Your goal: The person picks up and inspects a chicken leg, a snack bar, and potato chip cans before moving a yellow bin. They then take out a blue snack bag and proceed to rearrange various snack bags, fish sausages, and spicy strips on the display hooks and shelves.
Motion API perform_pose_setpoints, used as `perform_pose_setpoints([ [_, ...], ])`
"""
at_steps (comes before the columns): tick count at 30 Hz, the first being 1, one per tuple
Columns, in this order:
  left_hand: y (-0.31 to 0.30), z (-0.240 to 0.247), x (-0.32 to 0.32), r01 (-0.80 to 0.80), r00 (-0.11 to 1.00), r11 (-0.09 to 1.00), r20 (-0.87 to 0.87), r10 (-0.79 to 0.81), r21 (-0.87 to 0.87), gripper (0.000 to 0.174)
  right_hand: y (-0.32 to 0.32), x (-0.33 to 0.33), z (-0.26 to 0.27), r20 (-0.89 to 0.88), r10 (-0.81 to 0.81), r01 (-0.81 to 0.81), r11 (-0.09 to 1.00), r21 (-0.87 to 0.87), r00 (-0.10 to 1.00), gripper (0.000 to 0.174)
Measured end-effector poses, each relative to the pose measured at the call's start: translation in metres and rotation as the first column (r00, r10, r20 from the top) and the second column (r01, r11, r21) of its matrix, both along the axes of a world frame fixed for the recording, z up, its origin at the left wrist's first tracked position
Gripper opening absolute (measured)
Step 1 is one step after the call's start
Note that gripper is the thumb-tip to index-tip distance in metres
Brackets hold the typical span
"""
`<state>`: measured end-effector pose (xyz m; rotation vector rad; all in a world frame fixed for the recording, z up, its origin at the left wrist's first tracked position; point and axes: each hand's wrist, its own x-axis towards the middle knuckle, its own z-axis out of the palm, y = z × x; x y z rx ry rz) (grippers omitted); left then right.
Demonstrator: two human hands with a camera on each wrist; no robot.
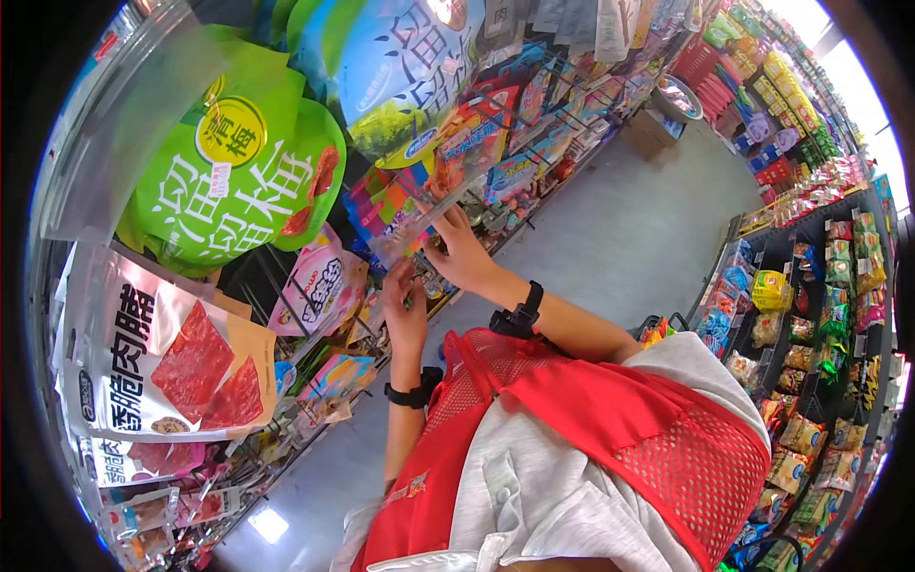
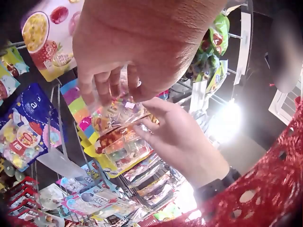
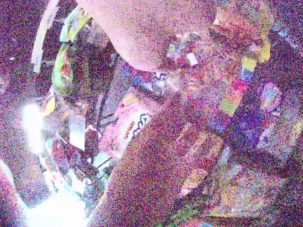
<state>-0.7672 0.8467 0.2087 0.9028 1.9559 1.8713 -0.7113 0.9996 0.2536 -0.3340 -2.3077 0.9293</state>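
A candy bag (image 2: 125,149) with a yellow border, coloured blocks and a clear front hangs at the rack in front of me. My left hand (image 1: 407,310) is on its near side, and the curled fingers (image 2: 102,87) hold the bag's clear part in the left wrist view. From the other side my right hand (image 1: 467,255) pinches the bag's edge between thumb and fingers, close to the left fingertips. The right wrist view is very grainy; both hands show there around the bag's coloured blocks (image 3: 234,97).
Green plum bags (image 1: 238,181) and a jerky bag (image 1: 172,353) hang on the near rack. A pink candy bag (image 1: 319,281) hangs beside my left hand. Metal hooks (image 1: 286,296) stick out. Across the aisle floor (image 1: 610,229) stands another snack shelf (image 1: 810,315).
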Motion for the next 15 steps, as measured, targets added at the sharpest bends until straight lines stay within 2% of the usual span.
perform_pose_setpoints([
  [2,0.008,-0.001,0.001,-0.014,1.0,1.0,0.016,0.013,0.018,0.038,0.007,0.001,0.0,-0.022,0.014,-0.016,0.994,-0.104,1.0,0.053],
  [4,0.015,-0.003,0.001,-0.008,1.0,1.0,-0.026,0.008,-0.004,0.037,0.015,0.003,-0.002,-0.032,0.015,-0.019,0.992,-0.127,0.999,0.051],
  [9,0.05,-0.004,0.007,-0.028,0.997,1.0,-0.07,0.028,-0.005,0.035,0.052,0.008,-0.009,-0.101,-0.008,0.002,0.998,-0.06,0.995,0.057],
  [12,0.08,-0.001,0.014,-0.075,0.994,0.996,-0.083,0.072,-0.039,0.036,0.084,0.008,-0.018,-0.046,-0.133,0.126,0.984,-0.124,0.99,0.067],
  [15,0.118,0.006,0.021,-0.131,0.983,0.988,-0.137,0.119,-0.081,0.038,0.127,0.006,-0.024,-0.074,-0.123,0.117,0.991,-0.07,0.99,0.069],
])
